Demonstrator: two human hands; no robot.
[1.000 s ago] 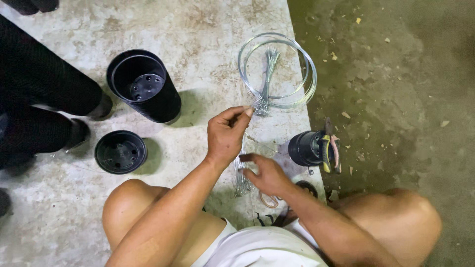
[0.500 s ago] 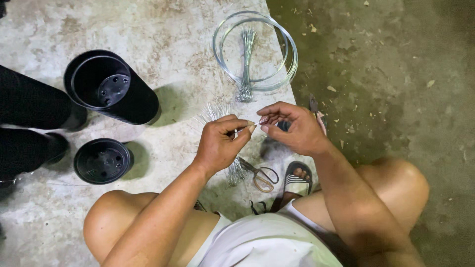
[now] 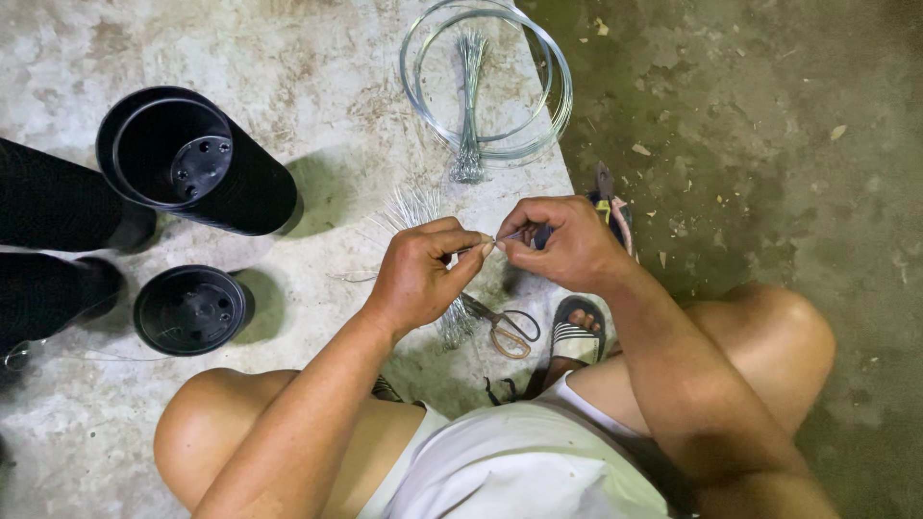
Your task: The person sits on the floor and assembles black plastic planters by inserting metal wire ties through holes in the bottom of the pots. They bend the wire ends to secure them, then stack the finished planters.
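Observation:
My left hand (image 3: 421,272) and my right hand (image 3: 561,240) meet above the concrete floor, both pinching one short thin wire piece (image 3: 500,236) between fingertips. Under my left hand lies a fanned bundle of cut wire pieces (image 3: 413,207). Scissors with tan handles (image 3: 505,330) lie on the floor just below my hands. A coil of silver wire (image 3: 486,77) rests farther away, with a tied bunch of wire pieces (image 3: 469,106) across it.
Stacked black plastic pots (image 3: 192,159) lie on their side at left, another stack (image 3: 187,309) below them. Pliers with coloured handles (image 3: 608,197) sit behind my right hand. My sandalled foot (image 3: 577,332) is under my right wrist. The light slab ends at darker ground on the right.
My right hand rose from the floor near the scissors to meet my left hand. Both now pinch a wire piece. The view shifted, so the coil and pots sit higher.

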